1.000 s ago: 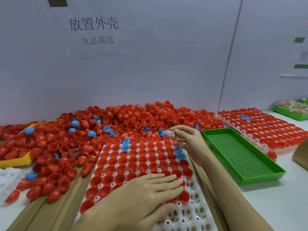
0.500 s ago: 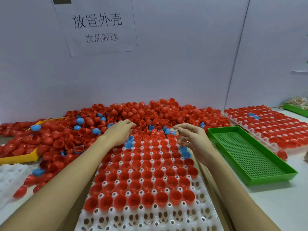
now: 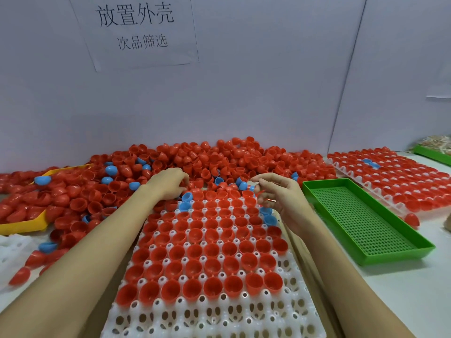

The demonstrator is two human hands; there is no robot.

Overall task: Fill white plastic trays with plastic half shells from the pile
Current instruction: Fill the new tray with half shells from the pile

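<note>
1. The left hand (image 3: 168, 182) has its fingertips buried among the red shells of the pile (image 3: 219, 157); what they grip cannot be told.
2. The white tray (image 3: 214, 313) is cut off by the bottom edge.
3. The yellow tray (image 3: 24, 225) is mostly covered by shells.
4. The far green tray (image 3: 432, 153) runs off the right edge, its contents blurred.

Both forearms reach forward; left grip (image 3: 170, 182) curls downward, right grip (image 3: 275, 193) loosely curled.
</note>
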